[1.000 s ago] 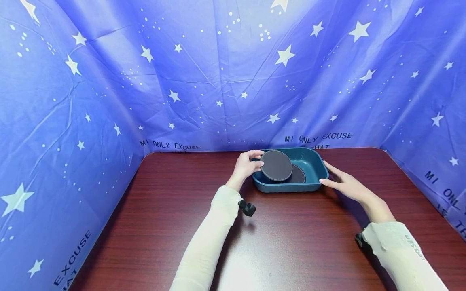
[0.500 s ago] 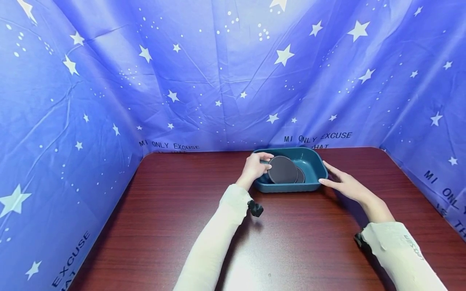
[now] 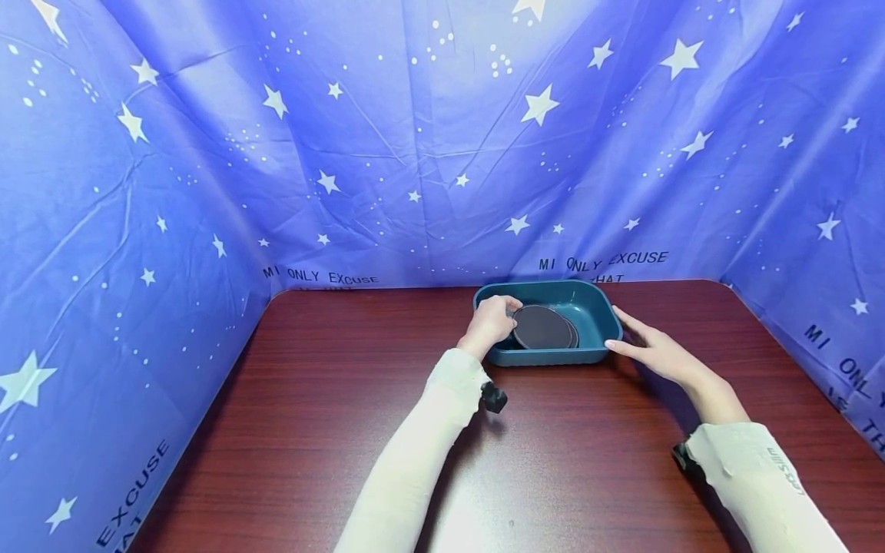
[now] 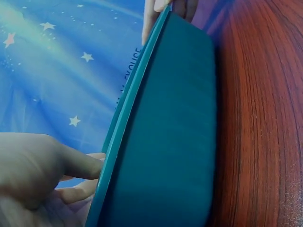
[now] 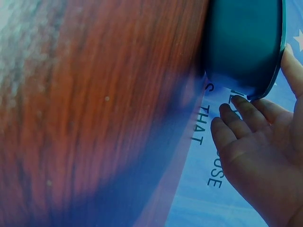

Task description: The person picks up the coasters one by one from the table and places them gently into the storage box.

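A teal oblong tub (image 3: 546,358) stands at the back of the table. Inside it, a round dark coaster (image 3: 542,328) lies nearly flat over a second dark coaster (image 3: 575,335), of which only a thin right edge shows. My left hand (image 3: 492,321) reaches over the tub's left end and pinches the upper coaster by its left edge. In the left wrist view the tub's near wall (image 4: 165,123) hides the coasters. My right hand (image 3: 657,349) rests on the tub's right end, thumb at the near corner and fingers (image 5: 236,116) loosely extended along the end wall.
The dark red wooden table (image 3: 332,384) carries the tub near its back edge. A blue star-printed cloth (image 3: 415,153) hangs behind and along both sides, close to the tub's far side.
My left hand has moved right and down into the tub, bringing the tilted upper coaster down nearly flat over the lower one. The right hand and the tub have stayed in place.
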Tool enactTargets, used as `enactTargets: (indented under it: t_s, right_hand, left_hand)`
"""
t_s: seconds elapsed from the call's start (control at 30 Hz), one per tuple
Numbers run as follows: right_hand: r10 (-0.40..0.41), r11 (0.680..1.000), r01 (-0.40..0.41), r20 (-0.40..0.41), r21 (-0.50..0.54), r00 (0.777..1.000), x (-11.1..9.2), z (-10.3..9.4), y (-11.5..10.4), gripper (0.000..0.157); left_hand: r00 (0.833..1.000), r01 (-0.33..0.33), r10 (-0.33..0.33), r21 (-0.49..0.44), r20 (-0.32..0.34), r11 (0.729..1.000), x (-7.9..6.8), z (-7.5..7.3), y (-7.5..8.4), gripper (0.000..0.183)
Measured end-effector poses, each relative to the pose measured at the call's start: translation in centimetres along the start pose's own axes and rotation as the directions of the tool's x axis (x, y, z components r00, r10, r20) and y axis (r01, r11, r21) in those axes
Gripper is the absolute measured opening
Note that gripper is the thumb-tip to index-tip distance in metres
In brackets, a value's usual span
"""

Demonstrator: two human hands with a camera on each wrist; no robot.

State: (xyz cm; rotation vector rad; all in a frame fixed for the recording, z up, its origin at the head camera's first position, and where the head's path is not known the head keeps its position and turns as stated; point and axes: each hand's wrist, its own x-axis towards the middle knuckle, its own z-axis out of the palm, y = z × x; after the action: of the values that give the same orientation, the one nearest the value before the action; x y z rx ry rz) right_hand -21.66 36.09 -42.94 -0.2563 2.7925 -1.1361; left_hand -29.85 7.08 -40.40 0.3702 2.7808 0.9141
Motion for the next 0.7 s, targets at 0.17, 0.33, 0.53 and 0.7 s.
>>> enactTargets:
  t_s: [0.17, 0.33, 0.53, 0.7]
  right_hand:
    - [0.003, 1.000, -0.003, 0.000, 0.003, 1.000, 0.0, 0.1, 0.0, 0.084]
    - [0.003, 1.000, -0.003, 0.002, 0.011, 1.000, 0.0, 0.2, 0.1, 0.084]
    - [0.005, 1.000, -0.005, 0.004, -0.013, 1.000, 0.4, 0.2, -0.1, 0.084]
    - [0.015, 0.997, -0.014, 0.007, -0.076, 1.000, 0.7, -0.3, -0.4, 0.085]
  left_hand:
    - [0.998, -0.003, -0.001, 0.062, 0.060, 0.998, -0.1, 0.5, 0.2, 0.039]
    - [0.997, -0.013, 0.007, 0.068, 0.083, 0.998, -0.1, 1.0, 0.2, 0.040]
    - [0.997, -0.026, 0.022, 0.062, 0.074, 0.998, -0.2, 0.6, 0.0, 0.042]
    - [0.998, -0.045, 0.045, 0.019, 0.033, 0.999, -0.6, -0.6, -0.3, 0.044]
